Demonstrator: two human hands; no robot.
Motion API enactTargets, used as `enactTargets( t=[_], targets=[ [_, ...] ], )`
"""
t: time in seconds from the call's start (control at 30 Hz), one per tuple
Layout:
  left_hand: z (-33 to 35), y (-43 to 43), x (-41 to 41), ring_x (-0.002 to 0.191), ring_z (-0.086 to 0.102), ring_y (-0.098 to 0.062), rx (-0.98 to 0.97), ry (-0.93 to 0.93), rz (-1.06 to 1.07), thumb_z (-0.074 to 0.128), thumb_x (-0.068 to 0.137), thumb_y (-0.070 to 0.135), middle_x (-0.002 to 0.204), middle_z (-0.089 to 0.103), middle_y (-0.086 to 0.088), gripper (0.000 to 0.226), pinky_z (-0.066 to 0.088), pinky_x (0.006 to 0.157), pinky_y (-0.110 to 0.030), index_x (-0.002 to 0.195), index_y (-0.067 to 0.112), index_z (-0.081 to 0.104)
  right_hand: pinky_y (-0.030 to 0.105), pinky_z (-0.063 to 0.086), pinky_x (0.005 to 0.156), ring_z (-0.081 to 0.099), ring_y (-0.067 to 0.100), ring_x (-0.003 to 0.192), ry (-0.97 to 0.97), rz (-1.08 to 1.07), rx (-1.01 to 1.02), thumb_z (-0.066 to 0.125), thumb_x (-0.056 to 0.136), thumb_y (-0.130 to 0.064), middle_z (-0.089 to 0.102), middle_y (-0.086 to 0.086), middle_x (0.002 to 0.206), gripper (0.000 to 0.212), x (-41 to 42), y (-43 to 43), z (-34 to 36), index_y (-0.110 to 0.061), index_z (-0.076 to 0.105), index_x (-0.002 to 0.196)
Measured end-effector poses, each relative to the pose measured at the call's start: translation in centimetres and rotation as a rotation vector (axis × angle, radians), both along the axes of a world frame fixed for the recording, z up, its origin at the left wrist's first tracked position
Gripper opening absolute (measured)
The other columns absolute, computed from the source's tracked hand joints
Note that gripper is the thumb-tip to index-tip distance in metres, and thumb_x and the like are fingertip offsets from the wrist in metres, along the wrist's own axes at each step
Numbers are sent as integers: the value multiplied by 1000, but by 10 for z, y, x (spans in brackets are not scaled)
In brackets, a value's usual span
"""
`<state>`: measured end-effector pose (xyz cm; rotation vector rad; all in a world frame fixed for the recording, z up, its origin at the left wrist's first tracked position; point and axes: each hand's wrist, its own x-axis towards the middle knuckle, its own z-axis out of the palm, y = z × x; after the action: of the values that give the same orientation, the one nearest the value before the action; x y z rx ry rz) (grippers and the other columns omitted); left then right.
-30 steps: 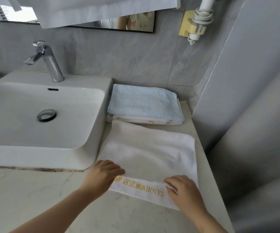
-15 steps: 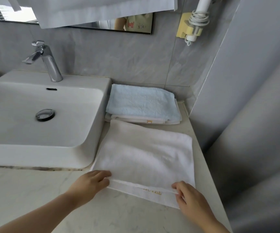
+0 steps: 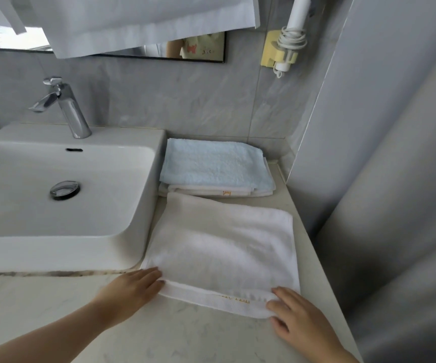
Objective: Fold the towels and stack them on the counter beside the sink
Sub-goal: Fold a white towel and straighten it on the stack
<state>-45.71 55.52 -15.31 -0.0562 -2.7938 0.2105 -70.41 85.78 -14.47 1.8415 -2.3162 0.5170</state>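
Observation:
A white towel (image 3: 224, 247) lies folded flat on the counter (image 3: 185, 336) to the right of the sink (image 3: 62, 231). Its near hem, with gold lettering, is turned under so only a sliver of the letters shows. My left hand (image 3: 130, 289) rests with straight fingers against the towel's near left corner. At the near right corner, my right hand (image 3: 298, 318) lies with its fingers spread on the hem. Behind the white towel sits a stack of folded towels (image 3: 217, 169), a light blue one on top of white ones.
A chrome faucet (image 3: 65, 106) stands behind the sink basin. White cloth (image 3: 146, 19) hangs across the mirror above. A wall-mounted hair dryer (image 3: 287, 45) sits at the upper right. A grey wall (image 3: 369, 179) borders the counter's right edge.
The lettered hem, fully visible a second ago, has been tucked beneath the towel. Both hands slid back toward me and apart along the near edge.

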Motion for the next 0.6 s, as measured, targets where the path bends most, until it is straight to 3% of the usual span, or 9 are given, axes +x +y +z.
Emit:
enactTargets(
  t=[0.1,0.2,0.3,0.33,0.43,0.6],
  targets=[
    [3,8,-7,60,65,-21,5,16,4,41,78,9,73,64,-3,18,51,46,-23,83,16,56,22,55,58,70,17,80,98,-50,-18,44,68,-22,71,4,88,25,7,-4,-4,-18,69,67],
    [5,9,-11,45,54,-17,23,19,58,40,65,12,62,54,3,21,42,41,-22,80,20,53,24,55,57,71,19,78,139,-117,-16,42,65,-20,71,4,87,29,11,-6,-10,-16,70,68],
    [13,10,-13,44,53,-15,20,88,127,37,63,14,62,55,5,30,41,42,-20,82,21,59,22,52,49,71,17,72,173,-175,-27,67,53,-18,71,3,84,10,10,-4,-4,-16,69,62],
    [15,10,-12,44,53,-15,15,94,135,37,64,14,63,55,4,29,41,42,-20,85,21,57,22,51,49,70,18,68,180,-199,-43,67,52,-20,71,2,81,9,6,-3,-4,-16,69,60],
    [22,8,0,48,52,-17,-24,89,83,42,70,12,68,55,3,24,43,41,-22,84,18,60,28,49,50,63,22,58,209,-263,-64,42,63,-26,65,-4,71,27,-8,1,2,-21,68,59],
    [21,13,14,50,52,-14,-98,30,69,44,69,14,68,50,4,17,40,35,-25,84,21,51,23,45,45,58,16,53,319,-133,6,39,65,-32,57,-8,62,30,-19,7,6,-27,67,57]
  ],
)
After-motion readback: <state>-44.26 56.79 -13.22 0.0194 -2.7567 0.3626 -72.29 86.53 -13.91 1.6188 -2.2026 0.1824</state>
